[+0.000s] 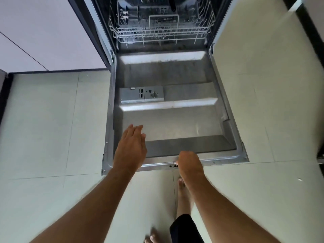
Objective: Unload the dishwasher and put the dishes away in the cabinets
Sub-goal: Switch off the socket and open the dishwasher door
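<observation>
In front of the lower rack point(161, 30), the lowered dishwasher door point(175, 120) spans the tiled floor point(43, 128). The left hand point(131, 148) hovers flat, fingers straight, over the door; the right hand point(190, 165) curls at its front edge, grip unclear. Rack contents are dark and cut off.

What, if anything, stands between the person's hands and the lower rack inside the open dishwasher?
Nothing visible blocks the way. The door lies fully open and bare between the left hand, the right hand and the lower rack; both hands hold nothing.

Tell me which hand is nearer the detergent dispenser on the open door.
Left. The left hand hovers over the door panel just below the detergent dispenser; the right hand sits farther back at the door's front edge.
</observation>
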Motion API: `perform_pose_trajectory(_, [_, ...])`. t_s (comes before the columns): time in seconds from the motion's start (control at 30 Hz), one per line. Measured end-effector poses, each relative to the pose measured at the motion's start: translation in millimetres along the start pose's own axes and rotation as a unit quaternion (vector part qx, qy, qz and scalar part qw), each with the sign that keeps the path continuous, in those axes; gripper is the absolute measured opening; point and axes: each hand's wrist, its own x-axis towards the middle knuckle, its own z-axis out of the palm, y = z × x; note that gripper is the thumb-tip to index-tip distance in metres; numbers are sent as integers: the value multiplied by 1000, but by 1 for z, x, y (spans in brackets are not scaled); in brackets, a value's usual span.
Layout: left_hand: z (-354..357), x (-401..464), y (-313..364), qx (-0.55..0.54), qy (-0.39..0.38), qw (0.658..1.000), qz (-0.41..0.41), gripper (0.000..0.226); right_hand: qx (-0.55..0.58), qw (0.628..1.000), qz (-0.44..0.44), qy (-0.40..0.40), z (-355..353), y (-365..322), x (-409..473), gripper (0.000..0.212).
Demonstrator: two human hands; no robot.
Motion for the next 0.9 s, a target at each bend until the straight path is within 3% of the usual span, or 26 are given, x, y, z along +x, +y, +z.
perform_pose_trajectory(0.9, [64,-15,-36,7,-32,999,-2,45,64,997,-12,-30,83,23,27,35])
